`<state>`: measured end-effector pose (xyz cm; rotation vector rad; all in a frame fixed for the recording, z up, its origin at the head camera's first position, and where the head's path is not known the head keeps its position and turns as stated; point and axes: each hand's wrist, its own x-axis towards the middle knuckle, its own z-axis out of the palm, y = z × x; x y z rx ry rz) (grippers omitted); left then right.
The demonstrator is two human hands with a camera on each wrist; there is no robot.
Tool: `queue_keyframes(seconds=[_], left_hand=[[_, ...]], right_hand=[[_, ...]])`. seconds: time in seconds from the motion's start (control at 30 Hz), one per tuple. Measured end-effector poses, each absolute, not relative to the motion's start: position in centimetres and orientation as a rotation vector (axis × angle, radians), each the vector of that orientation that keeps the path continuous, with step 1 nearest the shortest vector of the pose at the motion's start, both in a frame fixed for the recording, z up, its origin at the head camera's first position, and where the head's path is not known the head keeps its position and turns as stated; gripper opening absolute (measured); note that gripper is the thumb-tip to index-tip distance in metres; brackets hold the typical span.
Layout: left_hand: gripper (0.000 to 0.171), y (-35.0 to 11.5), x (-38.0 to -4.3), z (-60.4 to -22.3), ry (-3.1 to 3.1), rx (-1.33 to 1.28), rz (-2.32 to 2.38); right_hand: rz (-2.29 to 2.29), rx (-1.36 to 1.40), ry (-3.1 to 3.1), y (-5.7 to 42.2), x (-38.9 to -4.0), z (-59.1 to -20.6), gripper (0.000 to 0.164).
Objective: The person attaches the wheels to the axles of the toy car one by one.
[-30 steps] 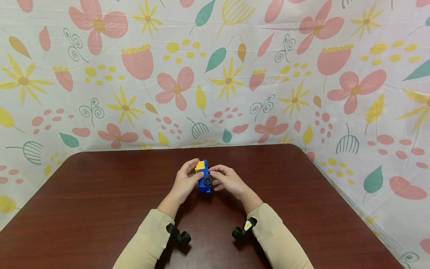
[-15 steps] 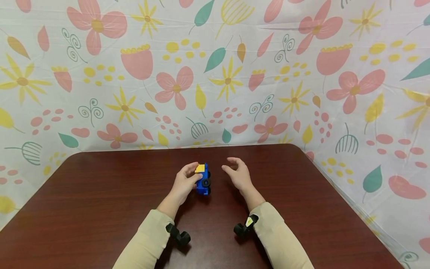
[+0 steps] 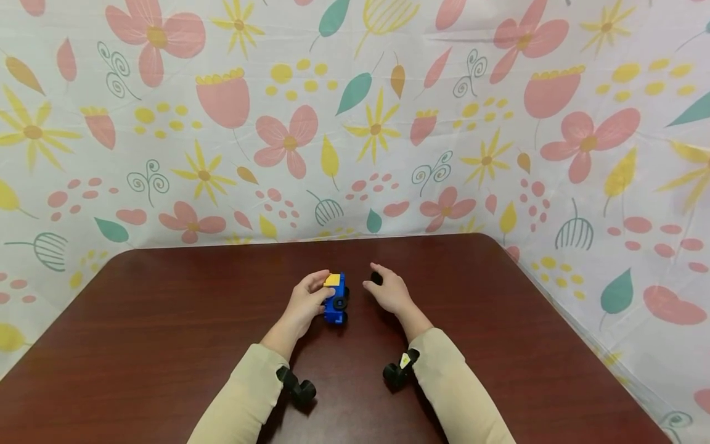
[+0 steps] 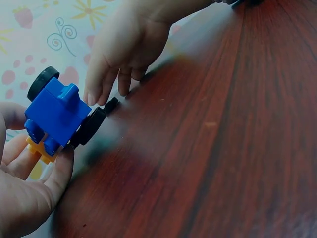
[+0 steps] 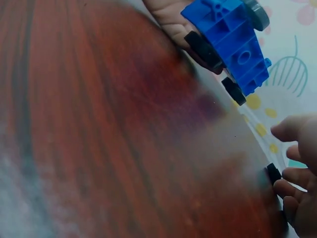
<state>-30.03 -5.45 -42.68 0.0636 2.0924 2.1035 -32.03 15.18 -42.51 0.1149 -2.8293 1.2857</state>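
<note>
A blue toy car (image 3: 335, 313) with black wheels and a yellow block (image 3: 332, 280) on top is gripped by my left hand (image 3: 302, 306), thumb on one side. It is held tilted off the table, and its hollow blue underside (image 5: 233, 44) shows in the right wrist view. To the right, my right hand (image 3: 391, 295) reaches down at a small black wheel (image 3: 376, 278), which shows between thumb and forefinger. In the right wrist view the fingertips are beside or touching this wheel (image 5: 273, 174), while the thumb is apart from it.
The dark brown wooden table (image 3: 183, 345) extends around both hands. A white cloth with flower prints (image 3: 355, 123) hangs behind and to the right. Black wrist cameras (image 3: 299, 391) stick out inward from both sleeves. Another dark piece (image 5: 286, 218) partly shows by the right fingers.
My right hand has left the toy car and moved right, then lowered slightly to the black wheel. The left hand still holds the car, now turned a little so more wheels show.
</note>
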Motion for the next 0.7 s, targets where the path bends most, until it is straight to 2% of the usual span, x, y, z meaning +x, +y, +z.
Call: queue_keyframes(seconds=[0.3, 0.53, 0.7], left_hand=[[0.052, -5.4, -30.0, -42.6, 2.094, 0.055, 2.104], [0.049, -5.5, -28.2, -40.4, 2.090, 0.073, 2.090], [0.052, -5.5, -29.5, -41.9, 2.080, 0.048, 2.099]], right_hand=[[1.124, 0.202, -2.879, 15.3, -32.1, -42.6, 0.044], [1.037, 0.134, -2.873, 15.6, -31.9, -42.6, 0.037], [0.979, 0.051, -2.873, 15.8, -31.9, -42.6, 0.032]])
